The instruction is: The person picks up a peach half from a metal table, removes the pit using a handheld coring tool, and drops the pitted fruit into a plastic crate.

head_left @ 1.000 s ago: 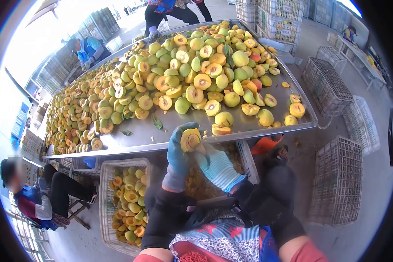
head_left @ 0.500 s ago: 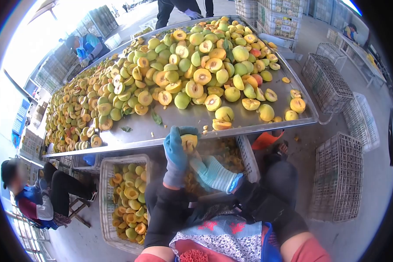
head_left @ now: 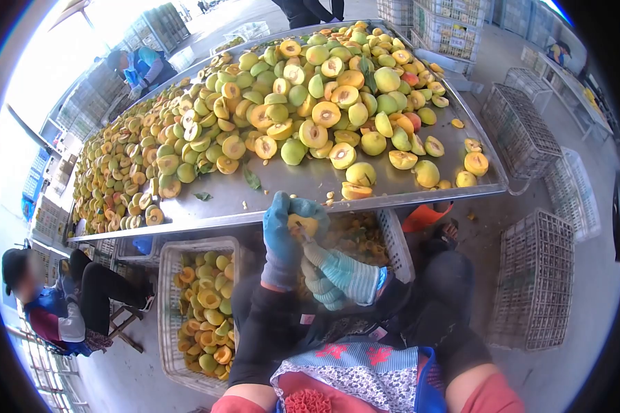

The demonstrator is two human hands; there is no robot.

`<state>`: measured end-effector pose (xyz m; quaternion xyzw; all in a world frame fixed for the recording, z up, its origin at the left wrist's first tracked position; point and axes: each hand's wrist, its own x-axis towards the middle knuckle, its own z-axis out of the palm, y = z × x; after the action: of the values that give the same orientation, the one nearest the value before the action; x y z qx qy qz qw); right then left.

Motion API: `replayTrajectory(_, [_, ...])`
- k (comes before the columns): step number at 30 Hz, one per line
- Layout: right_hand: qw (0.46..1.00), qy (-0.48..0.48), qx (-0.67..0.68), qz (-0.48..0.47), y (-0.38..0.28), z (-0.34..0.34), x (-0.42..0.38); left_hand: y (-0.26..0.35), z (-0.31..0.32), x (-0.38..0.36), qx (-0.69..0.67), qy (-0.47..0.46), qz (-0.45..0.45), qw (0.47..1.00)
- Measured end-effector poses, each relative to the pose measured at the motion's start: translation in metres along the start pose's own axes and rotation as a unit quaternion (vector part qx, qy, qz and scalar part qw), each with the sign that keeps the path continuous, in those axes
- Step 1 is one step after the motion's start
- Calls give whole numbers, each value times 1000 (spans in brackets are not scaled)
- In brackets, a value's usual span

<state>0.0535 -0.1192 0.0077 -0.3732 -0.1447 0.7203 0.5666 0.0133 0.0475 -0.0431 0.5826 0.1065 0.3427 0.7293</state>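
Observation:
My left hand [head_left: 282, 230], in a blue glove, is closed around a yellow peach half [head_left: 302, 226] just in front of the table edge. Right beside it, my right hand [head_left: 341, 275], in a pale blue striped glove, is curled shut with its fingertips near the peach's cut face. What looks like a thin dark tool tip shows between the two, but the right fingers hide the rest. Halved peaches [head_left: 313, 134], many with pits in them, are heaped on the metal table [head_left: 282, 182] beyond my hands.
A white crate [head_left: 164, 310] of pitted halves stands left of my legs; another crate [head_left: 396, 248] of halves sits under my hands. Lattice crates [head_left: 534, 282] stand at the right. One person [head_left: 55, 303] sits at the left, another [head_left: 141, 69] works across the table.
My right hand has turned and curled in closer to the peach half, its fingers now tucked under. The left hand still holds the peach half, slightly tilted. The head view has shifted a little.

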Motion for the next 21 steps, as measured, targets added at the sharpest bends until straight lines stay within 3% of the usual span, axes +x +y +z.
replayTrajectory(2, [997, 54, -50, -2, 0, 0, -1, 9, 2, -2, 72, -23, -7, 997])
replayTrajectory(3, [990, 55, -115, -55, 11, -13, 9, 21, 7, -4, 123, -41, -22, 991])
replayTrajectory(4, [976, 55, -180, -107, 31, -37, 29, 30, 13, -3, 53, -71, -96, 991])
replayTrajectory(6, [979, 27, -170, -106, 23, -27, 23, 32, 11, -5, 57, -84, -120, 988])
replayTrajectory(7, [994, 0, -95, -53, 13, -17, 6, 33, 10, -5, 59, -92, -132, 985])
replayTrajectory(8, [999, -28, -20, 1, 1, -6, -6, 31, 14, -8, -28, -57, -127, 990])
replayTrajectory(10, [999, -46, 21, 16, 0, -6, -8, 23, 23, -15, -199, 16, -113, 973])
replayTrajectory(11, [997, -56, 41, 21, -1, -5, -8, 10, 9, -11, -126, -20, -87, 988])
replayTrajectory(14, [975, 76, -195, -71, 5, -2, -2, -8, -18, -2, 5, -111, -72, 991])
replayTrajectory(16, [994, 22, -106, -31, 11, -10, -2, 37, 14, -8, -27, -147, -143, 978])
replayTrajectory(18, [999, -38, -6, -4, 14, -9, -2, -4, -1, -10, 62, -60, -34, 996])
replayTrajectory(20, [990, -101, 101, 12, 12, -1, -4, -9, 6, -13, -3, -12, -13, 1000])
replayTrajectory(21, [994, -71, 78, 14, 9, 1, -7, 12, 22, -16, -112, -10, -47, 993])
